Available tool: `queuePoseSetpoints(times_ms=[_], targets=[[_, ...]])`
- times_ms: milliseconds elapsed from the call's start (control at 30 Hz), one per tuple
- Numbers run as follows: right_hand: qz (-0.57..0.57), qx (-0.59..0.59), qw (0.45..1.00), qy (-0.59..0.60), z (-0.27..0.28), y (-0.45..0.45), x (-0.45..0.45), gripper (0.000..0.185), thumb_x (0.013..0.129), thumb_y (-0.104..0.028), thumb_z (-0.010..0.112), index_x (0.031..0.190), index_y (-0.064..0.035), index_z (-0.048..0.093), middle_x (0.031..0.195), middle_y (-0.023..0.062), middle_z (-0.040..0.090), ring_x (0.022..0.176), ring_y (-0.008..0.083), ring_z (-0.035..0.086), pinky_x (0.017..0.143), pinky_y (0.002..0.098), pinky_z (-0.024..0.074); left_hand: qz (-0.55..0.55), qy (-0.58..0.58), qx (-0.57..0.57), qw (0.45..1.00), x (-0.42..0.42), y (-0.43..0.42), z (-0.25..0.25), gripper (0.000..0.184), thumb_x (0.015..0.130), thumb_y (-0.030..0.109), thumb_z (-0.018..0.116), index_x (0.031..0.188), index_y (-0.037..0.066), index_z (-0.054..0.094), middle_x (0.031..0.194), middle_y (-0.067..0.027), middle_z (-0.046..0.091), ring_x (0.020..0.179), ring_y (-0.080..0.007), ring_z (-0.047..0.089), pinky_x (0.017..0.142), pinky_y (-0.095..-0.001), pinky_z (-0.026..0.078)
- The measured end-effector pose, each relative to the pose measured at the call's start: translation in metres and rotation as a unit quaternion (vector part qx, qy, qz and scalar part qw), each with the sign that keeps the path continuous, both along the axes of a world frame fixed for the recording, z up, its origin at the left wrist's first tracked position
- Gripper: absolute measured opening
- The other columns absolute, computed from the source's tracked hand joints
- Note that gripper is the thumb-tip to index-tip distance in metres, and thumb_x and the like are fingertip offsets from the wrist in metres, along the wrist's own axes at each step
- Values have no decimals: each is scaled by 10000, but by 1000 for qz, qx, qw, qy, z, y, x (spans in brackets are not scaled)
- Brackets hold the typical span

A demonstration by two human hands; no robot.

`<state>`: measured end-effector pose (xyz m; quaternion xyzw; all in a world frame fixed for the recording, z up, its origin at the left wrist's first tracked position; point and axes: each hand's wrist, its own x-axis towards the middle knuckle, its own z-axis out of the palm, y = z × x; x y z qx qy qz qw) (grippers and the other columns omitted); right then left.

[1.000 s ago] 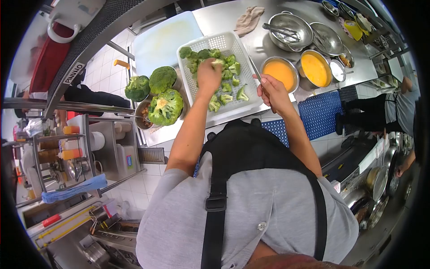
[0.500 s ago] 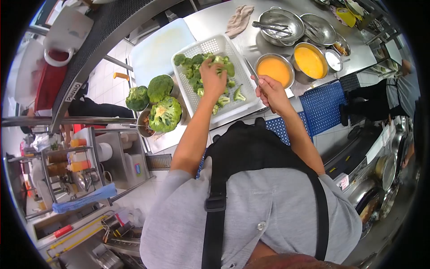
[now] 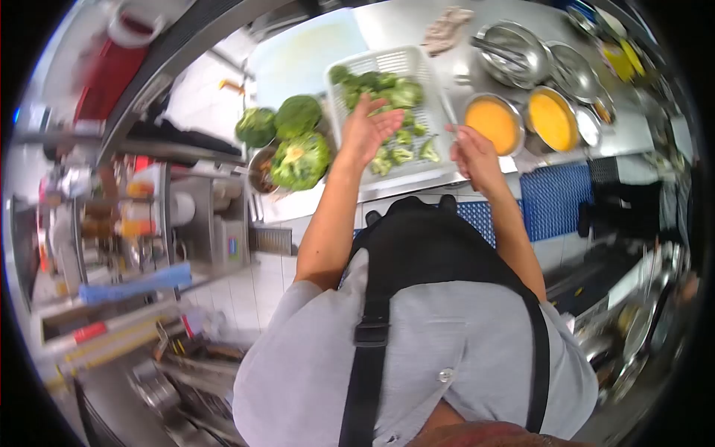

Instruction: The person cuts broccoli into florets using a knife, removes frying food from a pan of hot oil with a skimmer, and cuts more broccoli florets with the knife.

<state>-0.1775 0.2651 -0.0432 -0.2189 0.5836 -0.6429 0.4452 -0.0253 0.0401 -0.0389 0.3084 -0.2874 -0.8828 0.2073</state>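
Observation:
My left hand (image 3: 369,135) hovers over the near left part of a white perforated basket (image 3: 418,176), fingers spread and nothing visible in them. Cut broccoli florets (image 3: 406,94) lie in that basket, some partly hidden by the hand. At the basket's right edge, my right hand (image 3: 478,158) is closed round a knife (image 3: 450,115); its thin blade points away from me and the handle is mostly covered by my fingers. Left of the basket sit a large broccoli head, stem side up (image 3: 299,160), and two darker broccoli heads, one behind (image 3: 298,117) and one further left (image 3: 255,127).
Orange liquid fills a metal bowl (image 3: 494,125) right of my right hand, beside a pot of yellow liquid (image 3: 553,119). Metal colanders (image 3: 514,56), a cloth (image 3: 447,31) and a pale cutting board (image 3: 309,48) lie further back. A small bowl (image 3: 262,170) stands at the left edge.
My left hand has lifted from the florets and opened, its palm now turned to the right. The right hand keeps the knife. The whole view has shifted, with some blur.

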Motion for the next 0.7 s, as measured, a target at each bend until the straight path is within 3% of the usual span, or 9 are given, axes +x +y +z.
queuePoseSetpoints(times_ms=[100, 233, 300, 367, 400, 500, 533, 633, 700], targets=[[-22, 19, 1000, 11, -1, -4, 3, 334, 1082, -253, 522, 1322, -35, 603, 741, 5, 589, 510, 35, 419, 432, 198, 350, 23, -83, -213, 973, 43, 9, 23, 436, 1025, 296, 642, 1278, -56, 592, 1072, -191, 720, 860, -229, 711, 765, -339, 588], [24, 29, 999, 13, -12, -4, 0, 322, 1078, -206, 522, 1321, -9, 597, 808, 15, 608, 566, 37, 468, 478, 192, 386, 220, -272, -522, 778, 131, 0, 36, 249, 974, 132, 671, 1153, -41, 690, 1011, -123, 743, 850, -168, 698, 768, -296, 560], [49, 29, 998, 8, -4, -9, 7, 320, 1077, -197, 522, 1323, -10, 600, 826, 12, 611, 588, 36, 481, 496, 191, 397, 296, -309, -526, 735, 173, -11, 35, 230, 980, 147, 681, 1107, -42, 716, 1016, -123, 749, 901, -153, 698, 819, -288, 549], [81, 36, 996, 9, 10, -15, 16, 318, 1076, -193, 521, 1324, -15, 606, 837, 7, 610, 607, 35, 490, 511, 193, 408, 269, -401, -504, 716, 201, -10, 43, 275, 967, 148, 693, 1162, -45, 696, 1033, -119, 747, 924, -178, 700, 850, -294, 548], [115, 58, 991, 24, 9, -20, 16, 326, 1071, -182, 520, 1335, -11, 607, 855, 8, 620, 616, 42, 499, 525, 198, 426, 257, -383, -462, 758, 211, -12, 33, 393, 924, 188, 743, 1232, -43, 663, 1145, -163, 720, 1001, -204, 687, 887, -327, 544], [189, 69, 977, 72, 3, -38, 31, 347, 1062, -181, 528, 1352, -3, 598, 884, 13, 634, 615, 50, 510, 532, 200, 441, 162, -445, -565, 676, 216, 1, 24, 493, 881, 240, 789, 1281, -6, 639, 1240, -204, 659, 1059, -244, 663, 924, -367, 534], [212, 61, 973, 75, -5, -47, 38, 371, 1054, -180, 539, 1365, 19, 580, 898, 16, 643, 623, 60, 529, 523, 213, 450, 130, -447, -539, 702, 213, 6, 27, 517, 849, 265, 808, 1287, 44, 644, 1257, -222, 609, 1096, -321, 637, 954, -413, 519], [275, 28, 958, 77, 17, -75, 78, 380, 1038, -158, 566, 1386, -6, 568, 899, 18, 641, 607, 70, 531, 507, 235, 453, 170, -471, -606, 618, 210, 6, 5, 535, 836, 272, 795, 1296, 50, 638, 1190, -254, 559, 1042, -394, 628, 935, -450, 522], [308, 3, 943, 127, 47, -95, 107, 352, 1029, -140, 577, 1360, -21, 577, 885, 29, 650, 597, 78, 536, 506, 252, 458, 181, -475, -577, 639, 206, 8, 9, 507, 823, 264, 794, 1269, 69, 653, 1199, -261, 553, 1081, -419, 612, 952, -458, 510]])
